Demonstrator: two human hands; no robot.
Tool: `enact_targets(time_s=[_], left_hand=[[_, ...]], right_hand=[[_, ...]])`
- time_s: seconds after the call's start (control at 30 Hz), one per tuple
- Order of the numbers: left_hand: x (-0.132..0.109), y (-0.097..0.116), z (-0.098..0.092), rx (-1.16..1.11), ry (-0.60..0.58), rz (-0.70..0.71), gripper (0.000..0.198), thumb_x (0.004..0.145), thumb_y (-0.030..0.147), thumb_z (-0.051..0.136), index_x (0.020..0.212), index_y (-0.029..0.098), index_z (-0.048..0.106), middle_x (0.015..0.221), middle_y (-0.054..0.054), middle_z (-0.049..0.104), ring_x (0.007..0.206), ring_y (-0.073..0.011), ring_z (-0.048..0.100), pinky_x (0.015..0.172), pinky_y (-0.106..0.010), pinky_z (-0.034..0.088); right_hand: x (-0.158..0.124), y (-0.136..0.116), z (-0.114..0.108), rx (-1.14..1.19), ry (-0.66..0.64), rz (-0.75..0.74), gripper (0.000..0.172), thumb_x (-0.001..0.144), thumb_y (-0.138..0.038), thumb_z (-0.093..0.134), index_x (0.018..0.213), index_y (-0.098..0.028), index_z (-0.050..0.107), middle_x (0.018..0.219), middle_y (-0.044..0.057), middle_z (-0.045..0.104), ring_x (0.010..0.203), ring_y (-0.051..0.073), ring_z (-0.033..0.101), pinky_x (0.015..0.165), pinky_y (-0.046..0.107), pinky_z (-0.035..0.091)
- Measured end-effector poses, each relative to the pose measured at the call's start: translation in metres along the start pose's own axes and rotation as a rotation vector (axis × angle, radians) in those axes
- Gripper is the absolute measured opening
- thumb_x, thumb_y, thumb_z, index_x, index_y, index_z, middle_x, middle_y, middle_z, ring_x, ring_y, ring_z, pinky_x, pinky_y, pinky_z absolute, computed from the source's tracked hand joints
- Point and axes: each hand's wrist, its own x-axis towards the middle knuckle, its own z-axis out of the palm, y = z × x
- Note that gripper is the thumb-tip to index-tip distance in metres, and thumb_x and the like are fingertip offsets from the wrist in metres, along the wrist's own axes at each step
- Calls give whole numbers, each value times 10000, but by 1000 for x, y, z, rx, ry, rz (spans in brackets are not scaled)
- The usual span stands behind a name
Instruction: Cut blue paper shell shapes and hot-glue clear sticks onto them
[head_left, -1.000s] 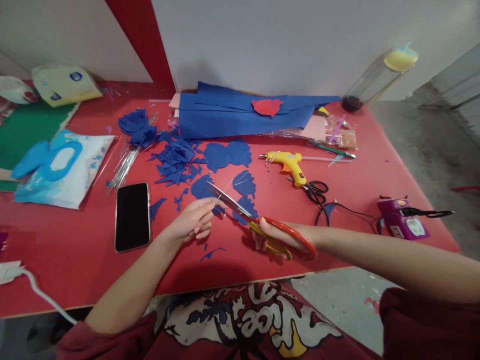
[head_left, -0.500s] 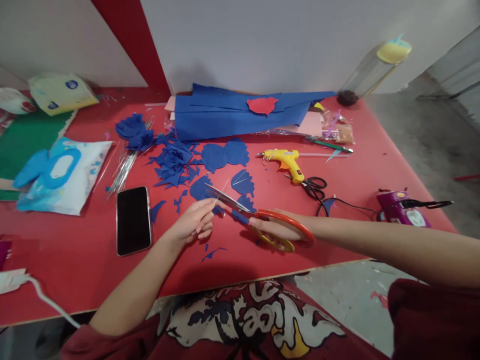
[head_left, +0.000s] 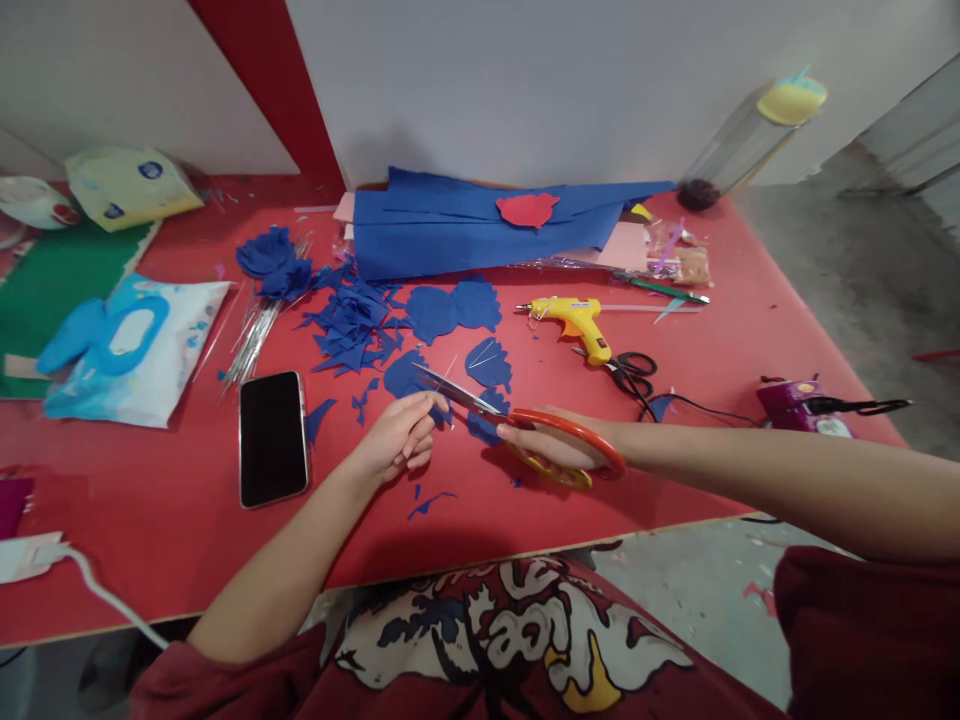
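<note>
My left hand (head_left: pixel 401 437) is closed, thumb and forefinger pinching a thin silvery wire (head_left: pixel 452 367) that sticks up from the fingertips. In my right hand (head_left: pixel 529 440) is a pair of scissors (head_left: pixel 469 397) with one orange-red and one yellow handle loop. Their blades point left and lie right beside the wire and the left fingertips; whether they touch the wire I cannot tell. Beneath and behind the blades lie scalloped blue cut-outs, one (head_left: pixel 480 374) with short wire pieces on it, another (head_left: pixel 403 374) partly covered. Two more blue cut-outs (head_left: pixel 454 308) sit farther back.
Blue scraps (head_left: pixel 352 320) and a bundle of silvery wires (head_left: pixel 255 335) lie left of centre. A phone (head_left: pixel 274 440) and wipes pack (head_left: pixel 150 350) are farther left. To the right are a yellow glue gun (head_left: pixel 574 315), black scissors (head_left: pixel 634 370) and a purple power box (head_left: pixel 799 405). Blue sheets (head_left: pixel 480 230) lie behind.
The view has shifted slightly, moving the table things a little right. Both hands stay in nearly the same place, the scissors still by the left fingertips.
</note>
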Motion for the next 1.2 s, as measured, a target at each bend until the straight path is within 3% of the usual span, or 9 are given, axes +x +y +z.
enact_targets(time_s=[0.33, 0.5, 0.63, 0.73, 0.83, 1.0, 1.2], left_hand=[[0, -1, 4, -7, 15, 31, 203, 860, 363, 530, 785, 175, 509, 277, 134, 280, 220, -33, 118, 267, -113, 203], [0, -3, 6, 1, 20, 41, 232, 862, 380, 530, 751, 180, 490, 282, 132, 281, 220, -33, 129, 267, -112, 202], [1, -4, 4, 17, 30, 56, 231, 865, 375, 519, 749, 176, 499, 281, 128, 285, 219, -32, 133, 272, -113, 213], [2, -3, 2, 26, 48, 71, 227, 863, 361, 515, 736, 174, 502, 279, 122, 292, 224, -34, 141, 275, -115, 219], [1, -4, 3, 34, 65, 76, 233, 856, 351, 515, 708, 171, 500, 277, 117, 286, 231, -35, 147, 275, -116, 219], [1, -5, 5, 53, 82, 78, 247, 826, 360, 541, 672, 171, 497, 277, 116, 281, 233, -34, 157, 273, -126, 235], [2, -6, 5, 68, 77, 81, 259, 772, 393, 595, 679, 167, 509, 276, 121, 294, 231, -28, 162, 265, -127, 242]], right_hand=[[-7, -9, 4, -149, 81, -49, 475, 910, -521, 287, 566, -199, 348, 440, -42, 373, 363, 71, 380, 378, 231, 322], [1, -4, 1, -184, 313, -163, 443, 923, -472, 266, 575, -201, 302, 494, -48, 309, 464, 76, 313, 475, 241, 282], [6, 0, -8, -369, 355, -172, 423, 916, -449, 313, 574, -204, 348, 494, -32, 345, 473, 96, 358, 515, 250, 280], [5, 5, -14, -581, 420, -104, 389, 900, -444, 371, 604, -200, 435, 540, 11, 469, 524, 133, 478, 548, 259, 292], [-1, 15, -17, -644, 540, 40, 429, 881, -539, 357, 709, -181, 520, 706, 108, 612, 694, 218, 604, 574, 268, 320], [-13, 38, -13, -668, 716, 309, 442, 859, -550, 371, 864, -146, 550, 892, 182, 656, 839, 289, 635, 591, 290, 352], [-13, 63, 3, -688, 821, 438, 358, 882, -462, 390, 936, -138, 531, 910, 143, 661, 861, 285, 644, 572, 289, 350]])
